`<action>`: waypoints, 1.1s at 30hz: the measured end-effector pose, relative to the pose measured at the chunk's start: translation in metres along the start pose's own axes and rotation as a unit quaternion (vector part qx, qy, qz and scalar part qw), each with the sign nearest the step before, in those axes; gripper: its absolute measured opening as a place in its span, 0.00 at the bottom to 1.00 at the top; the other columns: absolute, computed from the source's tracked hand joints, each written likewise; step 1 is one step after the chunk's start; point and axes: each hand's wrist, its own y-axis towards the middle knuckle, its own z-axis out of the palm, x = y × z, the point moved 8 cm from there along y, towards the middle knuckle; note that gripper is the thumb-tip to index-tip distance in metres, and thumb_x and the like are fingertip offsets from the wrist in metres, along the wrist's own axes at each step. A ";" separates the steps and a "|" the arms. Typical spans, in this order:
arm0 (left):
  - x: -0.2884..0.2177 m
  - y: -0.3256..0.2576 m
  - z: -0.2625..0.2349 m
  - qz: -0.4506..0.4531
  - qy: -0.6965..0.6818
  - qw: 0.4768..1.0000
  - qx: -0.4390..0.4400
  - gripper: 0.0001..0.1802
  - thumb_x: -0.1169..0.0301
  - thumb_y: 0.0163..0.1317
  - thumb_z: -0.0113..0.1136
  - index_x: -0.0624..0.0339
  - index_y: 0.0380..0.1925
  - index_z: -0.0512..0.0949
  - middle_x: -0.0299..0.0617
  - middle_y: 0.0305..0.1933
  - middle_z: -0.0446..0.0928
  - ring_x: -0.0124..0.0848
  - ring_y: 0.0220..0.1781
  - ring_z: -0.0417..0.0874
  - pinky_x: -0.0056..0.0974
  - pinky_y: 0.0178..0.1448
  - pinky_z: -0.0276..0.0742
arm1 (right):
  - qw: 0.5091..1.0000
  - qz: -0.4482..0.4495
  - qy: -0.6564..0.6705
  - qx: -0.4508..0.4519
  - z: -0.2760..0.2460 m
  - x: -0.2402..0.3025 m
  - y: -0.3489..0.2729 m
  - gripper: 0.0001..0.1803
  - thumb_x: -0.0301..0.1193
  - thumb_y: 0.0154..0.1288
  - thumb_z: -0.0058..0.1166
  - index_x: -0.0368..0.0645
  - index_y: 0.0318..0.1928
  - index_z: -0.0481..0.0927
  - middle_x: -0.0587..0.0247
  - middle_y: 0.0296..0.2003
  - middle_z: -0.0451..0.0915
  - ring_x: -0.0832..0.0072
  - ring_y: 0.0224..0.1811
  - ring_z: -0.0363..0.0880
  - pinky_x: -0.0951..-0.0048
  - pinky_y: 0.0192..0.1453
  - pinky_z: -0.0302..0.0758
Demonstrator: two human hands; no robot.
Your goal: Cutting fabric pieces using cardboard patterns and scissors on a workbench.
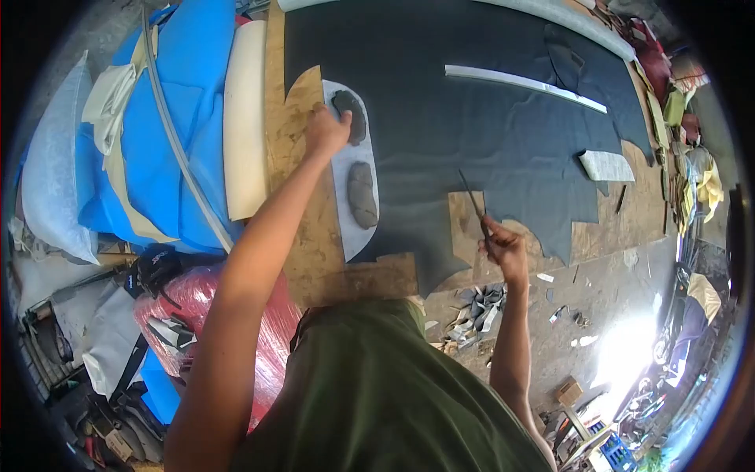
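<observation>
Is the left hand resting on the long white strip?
No, the left hand presses on the pale oval template, far from the long white strip.

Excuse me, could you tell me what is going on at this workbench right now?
A person leans over a wooden workbench covered by a large sheet of dark fabric. Their left hand presses on a pale oval template that carries two grey pads, lying at the sheet's left edge. Their right hand holds scissors, the blades pointing at the sheet's ragged cut edge. Offcuts lie on the floor below, and a long white strip rests on the fabric.
</observation>
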 end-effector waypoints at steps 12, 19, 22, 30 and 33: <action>-0.041 0.051 0.006 -0.147 0.097 0.978 0.110 0.37 0.50 0.57 0.75 0.73 0.54 0.81 0.56 0.53 0.84 0.53 0.53 0.88 0.46 0.57 0.85 | 0.988 0.026 0.130 0.075 0.030 0.041 0.053 0.36 0.08 0.59 0.52 0.39 0.69 0.80 0.66 0.26 0.83 0.86 0.21 0.68 0.88 0.26 0.59; -0.005 0.059 -0.012 -0.086 0.177 0.979 0.062 0.39 0.51 0.59 0.74 0.77 0.57 0.77 0.57 0.53 0.84 0.54 0.53 0.88 0.47 0.58 0.85 | 0.988 0.042 0.124 0.082 0.029 0.049 0.063 0.38 0.07 0.57 0.50 0.39 0.70 0.80 0.71 0.25 0.78 0.84 0.25 0.72 0.89 0.32 0.62; -0.032 0.009 -0.013 -0.054 0.180 0.982 -0.002 0.45 0.50 0.62 0.73 0.79 0.64 0.69 0.62 0.53 0.83 0.55 0.53 0.88 0.50 0.58 0.85 | 0.987 0.033 0.135 0.077 0.025 0.047 0.044 0.38 0.06 0.57 0.50 0.38 0.70 0.80 0.71 0.25 0.78 0.84 0.25 0.72 0.89 0.32 0.62; -0.016 -0.139 0.044 -0.056 0.131 0.983 0.119 0.35 0.56 0.62 0.73 0.72 0.56 0.69 0.63 0.45 0.84 0.62 0.47 0.88 0.57 0.51 0.84 | 0.993 0.022 0.106 0.047 0.046 0.059 -0.023 0.38 0.06 0.56 0.50 0.36 0.69 0.80 0.71 0.26 0.78 0.86 0.26 0.71 0.89 0.33 0.62; -0.008 -0.134 0.040 -0.035 0.074 0.992 0.098 0.33 0.59 0.61 0.73 0.67 0.56 0.68 0.62 0.45 0.85 0.61 0.47 0.88 0.56 0.53 0.83 | 0.991 -0.006 0.119 0.062 0.060 0.055 -0.054 0.37 0.07 0.56 0.51 0.35 0.68 0.81 0.71 0.26 0.79 0.87 0.25 0.69 0.89 0.32 0.61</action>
